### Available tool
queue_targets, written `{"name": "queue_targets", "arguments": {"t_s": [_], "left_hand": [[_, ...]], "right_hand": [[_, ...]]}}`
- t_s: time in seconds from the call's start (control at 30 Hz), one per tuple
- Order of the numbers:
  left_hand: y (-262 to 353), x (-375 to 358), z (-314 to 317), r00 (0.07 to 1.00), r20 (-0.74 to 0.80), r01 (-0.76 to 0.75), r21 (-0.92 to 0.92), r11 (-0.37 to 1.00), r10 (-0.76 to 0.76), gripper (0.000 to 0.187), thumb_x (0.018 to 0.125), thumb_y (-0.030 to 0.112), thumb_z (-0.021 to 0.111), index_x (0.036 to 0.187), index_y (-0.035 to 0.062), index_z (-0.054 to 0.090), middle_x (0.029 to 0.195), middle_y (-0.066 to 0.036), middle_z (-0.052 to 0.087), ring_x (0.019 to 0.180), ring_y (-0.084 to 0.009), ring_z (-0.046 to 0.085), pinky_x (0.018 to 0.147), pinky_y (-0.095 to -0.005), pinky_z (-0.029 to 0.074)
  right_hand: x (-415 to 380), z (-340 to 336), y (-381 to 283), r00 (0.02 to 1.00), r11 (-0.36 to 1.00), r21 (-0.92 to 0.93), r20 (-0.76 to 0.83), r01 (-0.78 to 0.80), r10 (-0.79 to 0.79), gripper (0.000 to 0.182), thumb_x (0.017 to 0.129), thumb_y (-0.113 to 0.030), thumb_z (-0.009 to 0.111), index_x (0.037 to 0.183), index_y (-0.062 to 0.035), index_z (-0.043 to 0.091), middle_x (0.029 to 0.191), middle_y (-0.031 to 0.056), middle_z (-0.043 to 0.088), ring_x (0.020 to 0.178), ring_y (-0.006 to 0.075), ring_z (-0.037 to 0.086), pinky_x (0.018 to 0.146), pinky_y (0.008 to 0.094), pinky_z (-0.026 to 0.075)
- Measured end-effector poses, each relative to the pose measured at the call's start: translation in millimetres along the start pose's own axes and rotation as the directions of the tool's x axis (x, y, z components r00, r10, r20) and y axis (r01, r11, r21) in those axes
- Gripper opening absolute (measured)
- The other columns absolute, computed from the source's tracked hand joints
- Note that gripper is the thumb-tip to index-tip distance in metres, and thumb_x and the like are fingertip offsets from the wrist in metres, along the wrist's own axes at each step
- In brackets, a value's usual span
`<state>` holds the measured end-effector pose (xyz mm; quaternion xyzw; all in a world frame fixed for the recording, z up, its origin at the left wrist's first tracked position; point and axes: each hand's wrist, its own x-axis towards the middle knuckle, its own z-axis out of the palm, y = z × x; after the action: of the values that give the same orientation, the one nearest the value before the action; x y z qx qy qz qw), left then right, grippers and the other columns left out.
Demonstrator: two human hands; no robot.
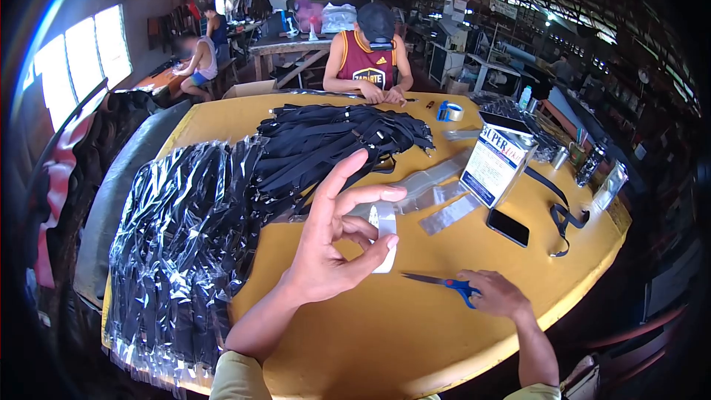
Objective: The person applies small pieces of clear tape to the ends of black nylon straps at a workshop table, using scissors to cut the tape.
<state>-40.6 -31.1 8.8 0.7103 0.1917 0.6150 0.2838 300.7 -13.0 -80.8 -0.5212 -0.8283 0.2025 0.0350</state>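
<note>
My left hand (326, 244) is raised over the table, index finger extended. Between its thumb and curled fingers is a small white strip (384, 259) with a clear upper part, perhaps a label or tape. Low over the front of the table, my right hand (495, 293) has its fingers on the blue handles of a pair of scissors (452, 283), whose blades point left. Clear plastic sleeves (448, 215) lie beyond my hands. To the left is a large pile of plastic-wrapped black straps (181, 252), and behind it a heap of unwrapped black straps (333, 141).
A tall tin can (495, 163) stands on the yellow table (355, 348), with a phone (508, 227) before it. A loose black strap (563, 215), a tape roll (452, 112) and bottles are farther right. Across the table sits a person (370, 63); others work at back left.
</note>
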Motion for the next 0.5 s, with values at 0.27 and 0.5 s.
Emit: {"name": "queue_targets", "arguments": {"t_s": [0.27,0.5], "left_hand": [[4.5,0.5,-5.3,0.999,-0.036,0.038,-0.01,0.999,-0.039,0.093,0.08,-0.018,0.063,0.153,0.0079,0.011,0.131,-0.019,0.057,0.081,-0.0153,0.07,0.062,-0.0226,0.057],[1.2,1.2,-4.9,1.0,-0.022,-0.001,-0.004,1.0,0.001,0.095,0.08,-0.018,0.062,0.153,0.0091,0.009,0.133,-0.02,0.055,0.083,-0.0164,0.07,0.063,-0.0229,0.057]], "right_hand": [[-27.5,-116.3,-37.8,0.982,0.982,0.083,-0.097,0.168,-0.159,0.056,0.068,-0.015,0.086,0.118,-0.0025,0.066,0.087,0.0103,0.069,0.075,0.0217,0.067,0.069,0.0311,0.052],[-37.1,-169.8,-106.8,0.961,0.976,-0.048,-0.174,0.21,-0.216,0.055,0.066,-0.019,0.089,0.115,-0.0013,0.068,0.08,0.007,0.064,0.07,0.0158,0.061,0.064,0.03,0.049]]}}
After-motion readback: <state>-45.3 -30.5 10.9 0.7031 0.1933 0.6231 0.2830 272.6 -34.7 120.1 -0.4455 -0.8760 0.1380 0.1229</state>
